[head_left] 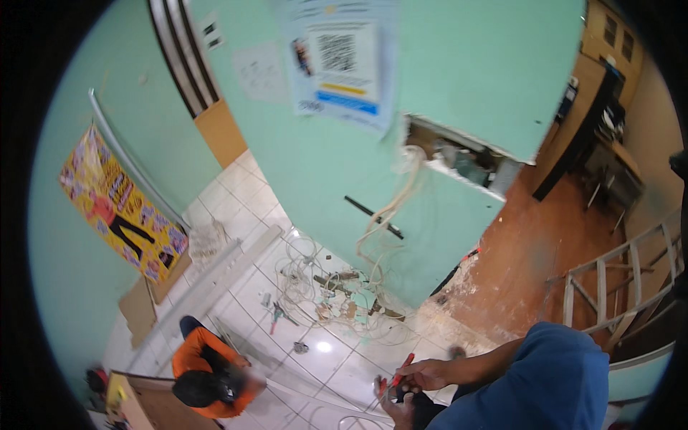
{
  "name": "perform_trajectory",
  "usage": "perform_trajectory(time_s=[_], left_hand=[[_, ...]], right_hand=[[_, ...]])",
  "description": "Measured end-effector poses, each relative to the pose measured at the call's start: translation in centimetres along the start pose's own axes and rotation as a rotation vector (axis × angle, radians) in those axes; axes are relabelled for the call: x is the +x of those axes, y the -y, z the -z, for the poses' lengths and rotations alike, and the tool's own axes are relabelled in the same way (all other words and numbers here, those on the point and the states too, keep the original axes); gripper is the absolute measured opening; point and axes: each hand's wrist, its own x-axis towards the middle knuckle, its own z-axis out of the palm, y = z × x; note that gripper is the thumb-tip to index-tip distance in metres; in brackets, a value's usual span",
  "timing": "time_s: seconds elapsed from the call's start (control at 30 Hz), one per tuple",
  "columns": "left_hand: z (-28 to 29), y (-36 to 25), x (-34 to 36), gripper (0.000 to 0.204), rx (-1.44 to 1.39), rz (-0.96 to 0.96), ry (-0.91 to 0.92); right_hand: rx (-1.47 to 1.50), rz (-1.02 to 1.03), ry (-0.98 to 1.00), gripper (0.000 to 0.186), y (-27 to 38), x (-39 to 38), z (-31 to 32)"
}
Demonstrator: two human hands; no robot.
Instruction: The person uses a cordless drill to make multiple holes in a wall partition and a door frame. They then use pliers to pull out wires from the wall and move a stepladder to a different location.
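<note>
At the lower right my right hand (pixel 428 374) reaches in from a blue sleeve. Its fingers are closed around a red-handled tool (pixel 406 362) that looks like pliers. My left hand (pixel 398 410) is just below, close against the tool's other end. The left fingers are curled, and what they pinch is too small to make out. A long pale strip (pixel 315 393) lies across the tiles and runs toward my left hand; whether the hand touches it I cannot tell.
A co-worker (pixel 215 380) in orange bends at the lower left. Coiled white cables and rubble (pixel 344 294) lie beneath a wall opening (pixel 459 161) with hanging wires. Another red-handled tool (pixel 276 315) rests nearby. A ladder (pixel 620 276) stands right; long pale channels (pixel 208 279) lie left.
</note>
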Motion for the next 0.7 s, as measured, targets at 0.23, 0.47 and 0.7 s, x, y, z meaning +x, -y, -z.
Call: perform_trajectory(time_s=[0.23,0.47,0.7], left_hand=[[-14.7,-5.4,-1.5,0.061,0.016,0.208,0.218],[-32.5,-12.3,-5.6,0.056,-0.052,0.298,0.39],[-38.3,-18.5,-4.7,0.052,-0.017,-0.095,0.597]], right_hand=[[0.133,0.289,0.033,0.031,1.3,-15.7,6.9],[0.014,0.642,-0.064,0.038,3.5,-32.0,13.9],[-0.714,0.993,-0.124,0.094,8.3,-41.2,13.8]])
